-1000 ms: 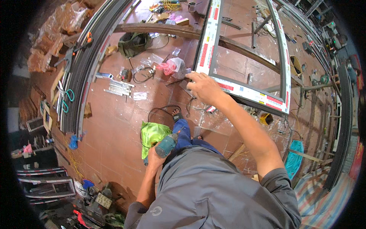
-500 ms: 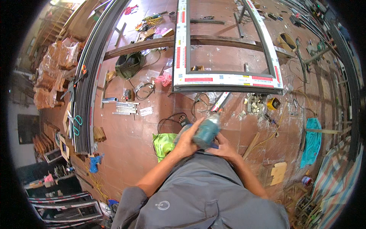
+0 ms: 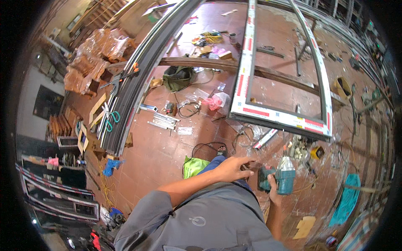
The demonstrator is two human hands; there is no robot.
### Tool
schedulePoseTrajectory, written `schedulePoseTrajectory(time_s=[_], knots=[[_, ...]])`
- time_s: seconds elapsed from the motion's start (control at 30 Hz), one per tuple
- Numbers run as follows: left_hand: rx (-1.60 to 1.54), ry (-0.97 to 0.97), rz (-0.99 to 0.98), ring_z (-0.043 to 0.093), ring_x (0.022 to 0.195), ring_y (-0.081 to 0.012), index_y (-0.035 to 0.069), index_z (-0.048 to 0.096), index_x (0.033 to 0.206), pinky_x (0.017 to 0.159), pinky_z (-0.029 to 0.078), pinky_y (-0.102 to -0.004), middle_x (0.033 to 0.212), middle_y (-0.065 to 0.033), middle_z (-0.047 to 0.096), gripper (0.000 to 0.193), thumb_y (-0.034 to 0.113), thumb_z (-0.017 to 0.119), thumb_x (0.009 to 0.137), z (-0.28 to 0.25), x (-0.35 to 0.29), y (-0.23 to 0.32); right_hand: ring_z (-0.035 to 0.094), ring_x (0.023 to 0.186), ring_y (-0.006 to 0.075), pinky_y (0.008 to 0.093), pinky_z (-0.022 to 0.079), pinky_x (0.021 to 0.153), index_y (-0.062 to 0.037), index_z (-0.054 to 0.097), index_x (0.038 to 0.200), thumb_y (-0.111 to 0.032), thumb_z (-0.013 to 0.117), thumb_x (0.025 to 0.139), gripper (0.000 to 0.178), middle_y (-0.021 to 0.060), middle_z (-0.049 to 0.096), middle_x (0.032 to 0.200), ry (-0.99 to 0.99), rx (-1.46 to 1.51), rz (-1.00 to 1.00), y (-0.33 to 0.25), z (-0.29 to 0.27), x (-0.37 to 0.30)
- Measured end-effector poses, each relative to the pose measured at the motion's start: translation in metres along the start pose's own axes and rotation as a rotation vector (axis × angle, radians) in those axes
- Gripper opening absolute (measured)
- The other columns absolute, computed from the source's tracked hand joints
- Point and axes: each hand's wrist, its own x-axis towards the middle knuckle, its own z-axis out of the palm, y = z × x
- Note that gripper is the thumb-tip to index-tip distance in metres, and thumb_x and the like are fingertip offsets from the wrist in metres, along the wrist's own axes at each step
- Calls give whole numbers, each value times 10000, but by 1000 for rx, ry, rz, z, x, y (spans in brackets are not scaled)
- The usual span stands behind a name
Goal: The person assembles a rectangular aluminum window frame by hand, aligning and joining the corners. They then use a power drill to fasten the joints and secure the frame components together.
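Observation:
My right hand (image 3: 274, 190) is wrapped round the handle of a teal cordless impact driver (image 3: 286, 178) with a silver nose. The tool points away from me, toward the frame, and its dark battery end lies toward my left hand. My left hand (image 3: 232, 169) is in front of my waist, just left of the driver and apart from it. Its fingers are partly bent and spread, with nothing visible in them. Beyond both hands, a dark window or door frame (image 3: 268, 112) covered in white and red protective film rests raised on a brown beam (image 3: 201, 62).
Long dark profiles (image 3: 138, 83) run along the left, with teal-handled scissors (image 3: 112, 121) and clamps on them. A green bag (image 3: 194, 166) lies by my foot. Metal offcuts (image 3: 163, 121), a dark bag (image 3: 178, 78), cables and a yellow tape measure (image 3: 317, 152) litter the tiled floor.
Both hands were together at the driver; now they are apart. My right hand has carried the driver rightward, while my left hand has come off it. The view has turned leftward.

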Motion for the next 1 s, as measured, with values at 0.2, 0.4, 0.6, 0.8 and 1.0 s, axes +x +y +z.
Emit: schedulePoseTrajectory(time_s=[0.2,0.4,0.6,0.8,1.0], knots=[[126,100,-47,750,990,-316,63,639,1388,877,576,-405,1140,-207,749,527,259,789,922,-50,-11,-41,645,911,153,342,527,825,-64,670,1260,-151,772,927,359,37,731,1055,-58,49,23,-31,56,15],[41,206,-111,718,989,-175,38,665,1354,889,575,-337,1133,-132,766,460,144,787,924,-145,1,-85,618,820,99,306,516,730,-75,712,1183,-168,747,944,259,25,744,1032,144,119,-1,-80,107,33],[-25,211,-161,698,972,-164,2,665,1346,880,557,-317,1096,-100,744,414,101,749,953,-254,40,-136,630,769,139,310,511,709,-32,716,1083,-222,776,953,238,40,729,907,498,-90,146,-24,134,30],[118,79,59,714,956,-186,-1,673,1330,873,559,-332,1109,-133,758,434,155,776,938,-277,136,-101,656,981,191,368,518,916,-48,617,1253,-69,782,867,420,47,685,1101,769,620,171,-74,157,1],[472,-211,494,596,1251,-458,1,558,1443,1058,480,-490,1371,-298,606,732,237,858,819,-173,223,-27,631,1221,297,491,462,1098,-48,538,1385,-569,579,990,654,122,664,1293,1002,1155,-128,-73,123,-29]])
